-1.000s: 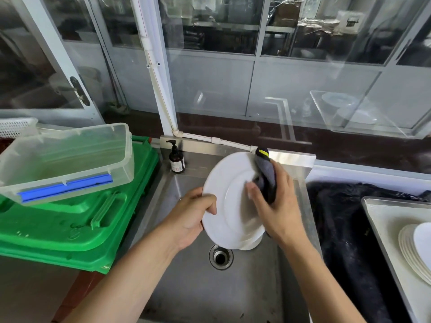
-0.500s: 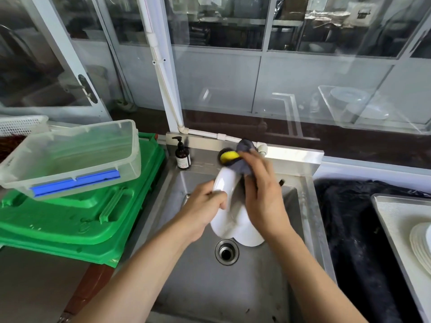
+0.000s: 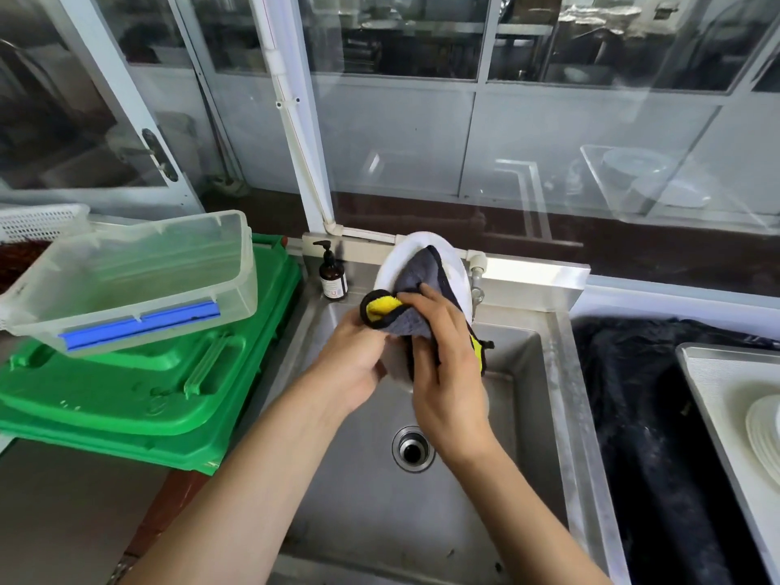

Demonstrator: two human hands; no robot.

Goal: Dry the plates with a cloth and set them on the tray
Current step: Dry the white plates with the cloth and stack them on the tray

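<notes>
Gripping the white plate [image 3: 458,263] edge in my left hand [image 3: 352,365], right hand [image 3: 447,365] pressing the grey-and-yellow cloth [image 3: 411,289] against it, above the steel sink [image 3: 527,373], stacked plates [image 3: 764,437] on the tray [image 3: 709,373] to the right

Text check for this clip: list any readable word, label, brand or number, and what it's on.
Nothing can be read with certainty.
Brown pump bottle: white label with a small red mark, too small and blurred to read.
Clear plastic bin, green crates, cloth, plate: no text visible.
</notes>
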